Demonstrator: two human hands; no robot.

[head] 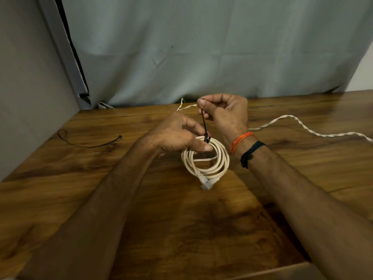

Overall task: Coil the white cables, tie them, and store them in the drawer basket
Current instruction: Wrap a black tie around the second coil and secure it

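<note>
A white network cable (219,164) is wound into a round coil, held just above the wooden table (84,178); its clear plugs hang at the bottom. My left hand (173,134) grips the coil's upper left side, thumb laid across the strands. A black cable tie (204,126) wraps the top of the coil, its tail running straight up. My right hand (224,113) pinches that tail between thumb and forefinger. A second white cable (302,126), thin and twisted, lies loose on the table behind my right wrist and runs off to the right.
Another black cable tie (88,145) lies bent on the table at the left. A grey cloth (201,47) hangs behind the table's far edge, with a grey wall on the left. The table's near edge shows at the bottom right.
</note>
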